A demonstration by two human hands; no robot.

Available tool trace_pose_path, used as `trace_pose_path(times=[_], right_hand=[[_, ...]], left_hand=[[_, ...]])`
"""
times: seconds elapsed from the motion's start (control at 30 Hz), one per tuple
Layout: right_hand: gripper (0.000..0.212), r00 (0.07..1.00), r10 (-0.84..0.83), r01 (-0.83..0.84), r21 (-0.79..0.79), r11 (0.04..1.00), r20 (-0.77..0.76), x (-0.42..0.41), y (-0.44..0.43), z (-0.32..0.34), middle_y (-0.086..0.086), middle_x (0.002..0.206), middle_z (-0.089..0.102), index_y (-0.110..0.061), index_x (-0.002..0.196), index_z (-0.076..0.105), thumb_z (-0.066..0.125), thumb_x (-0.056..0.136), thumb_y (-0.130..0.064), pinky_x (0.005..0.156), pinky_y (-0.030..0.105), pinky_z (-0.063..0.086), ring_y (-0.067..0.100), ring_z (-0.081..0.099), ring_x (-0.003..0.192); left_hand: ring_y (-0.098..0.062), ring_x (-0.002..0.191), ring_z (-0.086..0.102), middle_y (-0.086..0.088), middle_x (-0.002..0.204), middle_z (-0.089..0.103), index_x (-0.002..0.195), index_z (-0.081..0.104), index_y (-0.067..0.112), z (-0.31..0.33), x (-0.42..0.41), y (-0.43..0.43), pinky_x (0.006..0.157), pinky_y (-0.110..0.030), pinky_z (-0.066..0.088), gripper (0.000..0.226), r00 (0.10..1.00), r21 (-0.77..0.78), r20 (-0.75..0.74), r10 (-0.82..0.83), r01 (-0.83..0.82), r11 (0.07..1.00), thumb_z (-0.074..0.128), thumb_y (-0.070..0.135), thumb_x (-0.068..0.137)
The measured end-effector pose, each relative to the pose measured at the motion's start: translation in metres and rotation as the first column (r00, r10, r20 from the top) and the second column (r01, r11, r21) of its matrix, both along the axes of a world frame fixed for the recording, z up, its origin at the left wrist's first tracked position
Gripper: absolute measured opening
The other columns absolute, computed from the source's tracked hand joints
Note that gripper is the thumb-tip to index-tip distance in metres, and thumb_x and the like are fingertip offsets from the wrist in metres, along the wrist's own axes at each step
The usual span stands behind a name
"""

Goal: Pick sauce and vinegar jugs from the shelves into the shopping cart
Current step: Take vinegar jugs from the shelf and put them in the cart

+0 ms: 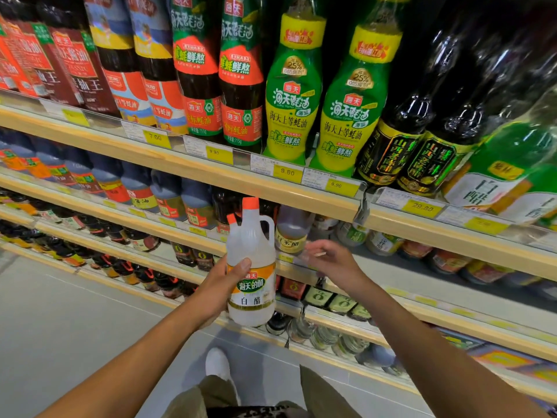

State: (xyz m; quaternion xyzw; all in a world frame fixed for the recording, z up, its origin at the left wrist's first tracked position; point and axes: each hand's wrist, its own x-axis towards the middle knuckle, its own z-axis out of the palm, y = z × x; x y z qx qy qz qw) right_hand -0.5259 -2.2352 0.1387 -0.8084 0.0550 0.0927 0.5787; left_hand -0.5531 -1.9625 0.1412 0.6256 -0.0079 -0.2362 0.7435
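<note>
vinegar jug [256, 251], translucent white plastic with clear liquid inside, is held upright in the air in front of the person, level with a middle shelf. closest to the camera, olive trousers [217, 393] and one white shoe [217, 363] stand on a pale grey floor [75, 312]. two bare forearms reach forward from the bottom corners. the left hand [220, 285] grips the jug around its lower body, thumb curled across the front just above the label. the jug has an orange screw cap, a moulded loop handle on its right shoulder, and an orange, green and white label with chinese characters. a second orange cap shows just behind its left shoulder. the right hand [328, 260] hovers just right of the jug, apart from it, fingers loosely spread and holding nothing. behind the hands, a brownish jug [292, 230] with a yellow label stands on the wooden-edged shelf [301, 203]. rows of dark sauce bottles fill the lower shelves to the left. above, yellow price tags [287, 173] line the shelf edge under green-and-yellow bottles [294, 95] and tall dark bottles [401, 131].
</note>
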Motion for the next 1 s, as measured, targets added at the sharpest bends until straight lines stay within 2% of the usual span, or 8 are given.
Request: trace_pose_path(times=[0.1, 0.23, 0.33, 0.43, 0.63, 0.77, 0.87, 1.0], right_hand=[[0.025, 0.989, 0.145, -0.143, 0.083, 0.986, -0.015, -0.026, 0.017, 0.007, -0.001, 0.097, 0.07, -0.014, 0.112, 0.069, 0.077, 0.089, -0.02, 0.067, 0.033, 0.055, 0.016, 0.068, 0.082], [0.06, 0.962, 0.241, -0.202, 0.259, 0.944, -0.129, -0.049, 0.024, 0.006, -0.006, 0.106, 0.07, -0.02, 0.13, 0.06, 0.082, 0.076, -0.036, 0.087, 0.042, 0.056, 0.018, 0.067, 0.1], [0.068, 0.949, 0.286, -0.25, 0.234, 0.94, -0.135, -0.059, 0.025, 0.004, -0.009, 0.118, 0.071, -0.024, 0.133, 0.058, 0.08, 0.072, -0.044, 0.088, 0.03, 0.055, 0.007, 0.067, 0.109], [0.063, 0.96, 0.248, -0.213, 0.243, 0.946, -0.126, -0.063, 0.023, 0.001, 0.0, 0.128, 0.071, -0.022, 0.132, 0.062, 0.081, 0.075, -0.043, 0.102, 0.039, 0.053, 0.017, 0.066, 0.119], [0.038, 0.978, 0.147, -0.112, 0.22, 0.969, -0.149, -0.066, 0.009, 0.0, 0.012, 0.114, 0.074, -0.03, 0.111, 0.071, 0.079, 0.078, -0.046, 0.093, 0.057, 0.054, 0.039, 0.069, 0.108], [0.041, 0.982, 0.06, -0.015, 0.239, 0.971, -0.18, -0.054, -0.005, 0.008, 0.004, 0.109, 0.078, -0.024, 0.112, 0.072, 0.084, 0.078, -0.044, 0.088, 0.047, 0.059, 0.025, 0.074, 0.102], [0.049, 0.983, -0.003, 0.04, 0.195, 0.98, -0.186, -0.038, -0.017, 0.017, -0.002, 0.108, 0.078, -0.024, 0.116, 0.07, 0.086, 0.074, -0.045, 0.084, 0.037, 0.06, 0.018, 0.075, 0.099], [0.033, 0.982, -0.096, 0.12, 0.147, 0.982, -0.16, -0.015, -0.038, 0.026, -0.001, 0.106, 0.078, -0.023, 0.112, 0.071, 0.079, 0.083, -0.036, 0.075, 0.029, 0.056, 0.016, 0.075, 0.094]], left_hand=[[-0.029, 0.12, 0.066, -0.012, 0.127, 0.07, 0.139, 0.052, 0.015, -0.002, -0.005, -0.015, 0.101, -0.047, 0.053, 0.1, 0.998, -0.005, -0.01, -0.061, 0.061, 0.998, 0.082, 0.072, 0.061], [-0.034, 0.117, 0.067, -0.016, 0.126, 0.07, 0.139, 0.051, 0.01, -0.005, -0.012, -0.032, 0.093, -0.042, 0.057, 0.101, 0.994, -0.06, -0.037, -0.107, 0.104, 0.993, 0.085, 0.065, 0.062], [-0.035, 0.118, 0.066, -0.015, 0.127, 0.069, 0.14, 0.051, 0.012, -0.005, -0.013, -0.043, 0.101, -0.051, 0.052, 0.101, 0.988, -0.031, -0.051, -0.147, 0.145, 0.989, 0.086, 0.066, 0.062], [-0.032, 0.12, 0.065, -0.013, 0.129, 0.069, 0.139, 0.053, 0.015, -0.008, -0.014, -0.055, 0.106, -0.055, 0.048, 0.087, 0.981, -0.011, -0.056, -0.183, 0.183, 0.983, 0.081, 0.061, 0.071], [-0.028, 0.121, 0.065, -0.008, 0.13, 0.069, 0.141, 0.052, 0.02, -0.011, -0.004, -0.08, 0.108, -0.055, 0.046, 0.056, 0.975, 0.022, -0.078, -0.208, 0.211, 0.977, 0.065, 0.047, 0.094], [-0.012, 0.118, 0.066, 0.008, 0.128, 0.069, 0.136, 0.055, 0.038, -0.002, 0.01, -0.093, 0.103, -0.044, 0.051, 0.063, 0.957, 0.134, -0.086, -0.277, 0.287, 0.949, 0.058, 0.074, 0.084], [-0.006, 0.116, 0.064, 0.017, 0.125, 0.066, 0.125, 0.056, 0.044, 0.003, 0.028, -0.097, 0.099, -0.039, 0.053, 0.046, 0.966, 0.229, -0.007, -0.258, 0.253, 0.94, 0.045, 0.069, 0.087], [-0.01, 0.117, 0.059, 0.015, 0.145, 0.045, 0.152, 0.038, 0.029, 0.002, 0.051, -0.089, 0.094, -0.037, 0.052, 0.066, 0.957, 0.497, 0.201, -0.211, 0.086, 0.863, 0.062, 0.052, 0.094]])
